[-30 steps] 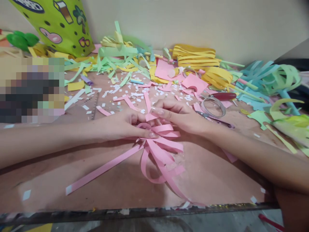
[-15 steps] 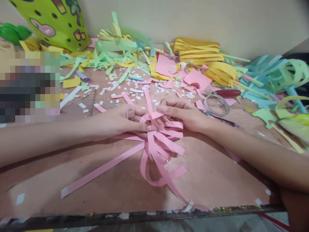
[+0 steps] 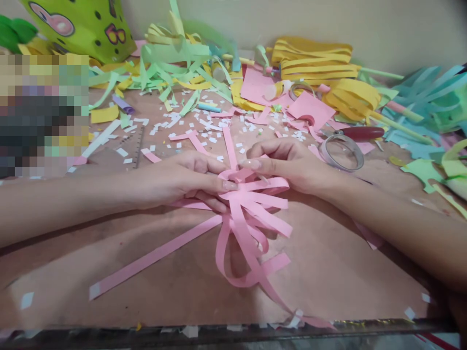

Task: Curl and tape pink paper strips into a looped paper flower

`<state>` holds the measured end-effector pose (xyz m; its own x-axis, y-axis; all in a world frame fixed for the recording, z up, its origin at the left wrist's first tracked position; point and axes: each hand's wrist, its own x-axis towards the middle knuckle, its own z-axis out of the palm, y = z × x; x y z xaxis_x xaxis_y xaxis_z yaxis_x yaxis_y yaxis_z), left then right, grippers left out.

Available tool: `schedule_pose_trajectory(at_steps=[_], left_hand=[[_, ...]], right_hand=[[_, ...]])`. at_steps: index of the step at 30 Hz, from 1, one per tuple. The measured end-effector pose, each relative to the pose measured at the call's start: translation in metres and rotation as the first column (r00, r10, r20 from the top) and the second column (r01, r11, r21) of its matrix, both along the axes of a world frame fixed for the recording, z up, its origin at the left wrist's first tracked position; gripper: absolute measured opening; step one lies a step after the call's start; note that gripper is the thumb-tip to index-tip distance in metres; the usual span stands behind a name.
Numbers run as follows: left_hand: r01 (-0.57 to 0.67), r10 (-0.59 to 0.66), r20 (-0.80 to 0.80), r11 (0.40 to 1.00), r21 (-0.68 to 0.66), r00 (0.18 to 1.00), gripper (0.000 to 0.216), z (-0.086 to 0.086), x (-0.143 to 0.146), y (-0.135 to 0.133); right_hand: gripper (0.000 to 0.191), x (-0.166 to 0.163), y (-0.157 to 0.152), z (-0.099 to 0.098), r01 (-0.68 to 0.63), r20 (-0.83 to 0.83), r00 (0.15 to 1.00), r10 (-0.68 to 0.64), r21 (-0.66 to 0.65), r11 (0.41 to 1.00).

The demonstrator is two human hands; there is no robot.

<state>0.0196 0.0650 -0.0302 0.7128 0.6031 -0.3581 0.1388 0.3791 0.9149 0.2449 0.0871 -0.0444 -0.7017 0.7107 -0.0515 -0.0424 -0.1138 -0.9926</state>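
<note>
A bunch of pink paper strips (image 3: 251,214) fans out over the brown tabletop (image 3: 182,291), gathered at one point between my two hands. My left hand (image 3: 182,177) comes in from the left, thumb and fingers pinched on the gathered end. My right hand (image 3: 288,163) comes in from the right, its fingertips pressed together on the same knot of strips. One long pink strip (image 3: 153,260) trails toward the front left. Several looped strips hang toward the table's front edge.
Scissors with a red handle (image 3: 350,141) lie just right of my right hand. Heaps of green (image 3: 175,63), yellow (image 3: 317,63) and blue (image 3: 426,97) cut paper line the back wall. White scraps (image 3: 204,131) litter the middle. A green printed bag (image 3: 83,24) stands back left.
The view has tilted down a little, so everything sits higher in the frame. My hands have stayed on the pink strips, and the fan of strips has spread slightly wider.
</note>
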Motion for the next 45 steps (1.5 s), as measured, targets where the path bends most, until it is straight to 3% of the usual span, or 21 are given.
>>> schedule_pose_trajectory(at_steps=[5, 10, 16, 24, 32, 38, 45], left_hand=[[0.055, -0.044, -0.079, 0.987, 0.149, 0.996, 0.010, 0.007, -0.004, 0.005], [0.099, -0.084, -0.096, 0.982, 0.164, 0.992, 0.013, 0.009, -0.005, 0.007], [0.032, -0.027, -0.051, 0.994, 0.101, 0.998, 0.013, 0.002, -0.001, 0.001], [0.022, -0.018, -0.052, 0.997, 0.076, 0.998, 0.009, 0.006, -0.001, -0.003], [-0.019, 0.012, -0.053, 0.990, -0.140, 0.999, 0.010, 0.009, 0.000, -0.002], [-0.104, 0.100, -0.033, 0.982, -0.156, 0.994, 0.016, 0.010, 0.003, -0.008], [-0.173, 0.164, -0.064, 0.966, -0.190, 0.984, 0.023, 0.015, 0.008, -0.012]], right_hand=[[0.025, 0.003, 0.000, 0.007, -0.041, 0.110, 0.993, 0.031, 0.082, 0.996], [0.022, 0.004, 0.001, 0.009, -0.027, 0.151, 0.989, 0.003, 0.158, 0.987], [0.024, 0.004, 0.001, 0.007, 0.025, 0.154, 0.986, -0.059, 0.213, 0.977], [0.019, 0.003, -0.003, 0.007, 0.050, 0.074, 0.996, -0.046, -0.052, 0.997], [0.022, 0.006, 0.003, 0.010, -0.041, 0.208, 0.978, 0.005, 0.167, 0.985], [0.021, 0.007, 0.005, 0.012, -0.148, 0.245, 0.964, 0.100, 0.183, 0.972], [0.020, 0.008, 0.006, 0.009, -0.161, 0.267, 0.959, 0.098, 0.225, 0.961]])
